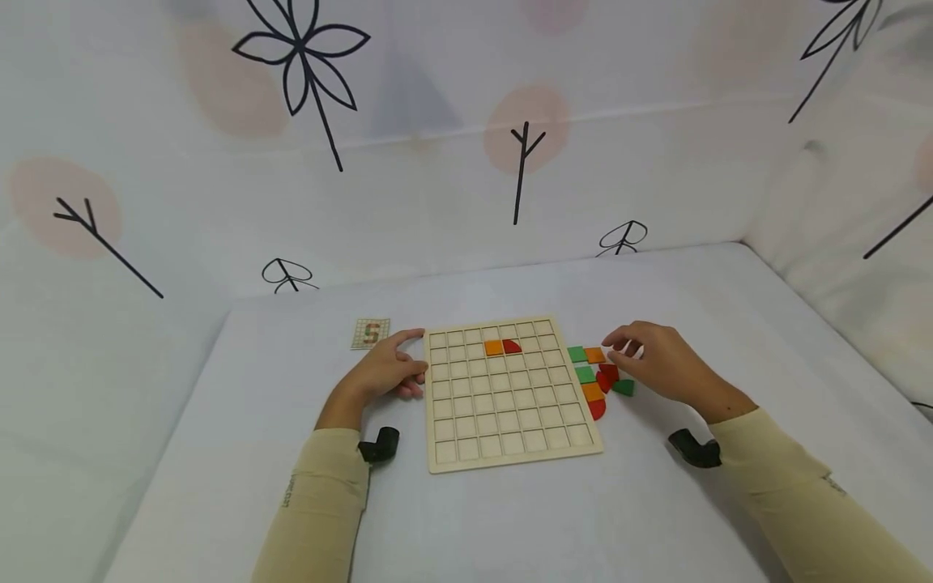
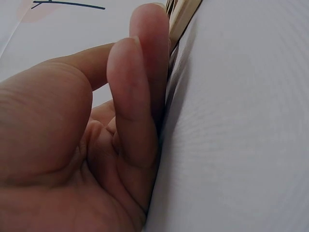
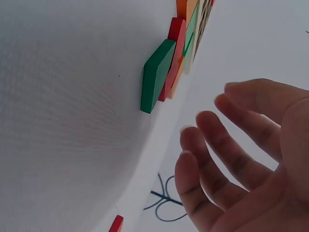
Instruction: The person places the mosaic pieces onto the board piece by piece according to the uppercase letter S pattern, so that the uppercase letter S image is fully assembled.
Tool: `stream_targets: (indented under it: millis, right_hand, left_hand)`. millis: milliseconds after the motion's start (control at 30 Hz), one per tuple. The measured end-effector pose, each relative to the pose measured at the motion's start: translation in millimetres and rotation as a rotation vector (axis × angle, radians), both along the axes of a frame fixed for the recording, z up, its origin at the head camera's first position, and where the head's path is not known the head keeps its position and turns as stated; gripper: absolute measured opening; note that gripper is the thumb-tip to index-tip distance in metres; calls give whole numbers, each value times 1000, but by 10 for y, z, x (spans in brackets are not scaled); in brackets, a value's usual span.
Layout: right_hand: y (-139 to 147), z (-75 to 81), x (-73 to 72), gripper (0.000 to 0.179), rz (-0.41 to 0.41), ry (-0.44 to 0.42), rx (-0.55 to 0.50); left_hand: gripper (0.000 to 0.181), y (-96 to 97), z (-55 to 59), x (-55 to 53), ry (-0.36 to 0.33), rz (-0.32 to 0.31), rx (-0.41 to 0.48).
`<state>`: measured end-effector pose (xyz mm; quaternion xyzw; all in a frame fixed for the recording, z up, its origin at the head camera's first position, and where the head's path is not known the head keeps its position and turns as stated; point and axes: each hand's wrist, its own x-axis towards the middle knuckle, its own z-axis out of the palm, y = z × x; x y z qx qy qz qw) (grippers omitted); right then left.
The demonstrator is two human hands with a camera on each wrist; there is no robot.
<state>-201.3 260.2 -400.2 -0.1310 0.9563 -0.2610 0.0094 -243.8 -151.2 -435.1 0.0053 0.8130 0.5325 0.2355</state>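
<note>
A pale wooden grid board point(image 1: 513, 421) lies on the white table. In one of its upper rows sit an orange square point(image 1: 494, 347) and a red rounded piece point(image 1: 512, 346), side by side. My left hand point(image 1: 382, 368) rests at the board's left edge, index finger stretched to the upper corner. Off the board's right side lie several loose pieces, among them a green square point(image 1: 585, 375), an orange square point(image 1: 594, 392) and a dark green piece point(image 3: 157, 77). Just right of these, my right hand point(image 1: 659, 360) hovers with loosely bent fingers and nothing between them.
A small card point(image 1: 371, 333) with a coloured S-like pattern on a grid lies beyond the left hand. A red piece point(image 3: 116, 224) shows at the bottom of the right wrist view. Patterned white cloth point(image 1: 437, 202) rises behind the table.
</note>
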Motion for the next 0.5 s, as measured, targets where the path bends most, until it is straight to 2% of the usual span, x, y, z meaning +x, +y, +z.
stream_targets:
  millis: [267, 500]
  right_hand:
    - [13, -90, 3, 23, 23, -115, 26]
    - [35, -117, 2, 23, 44, -142, 30]
  left_hand:
    - [68, -12, 9, 22, 3, 6, -7]
    - [68, -6, 4, -2, -3, 2, -2]
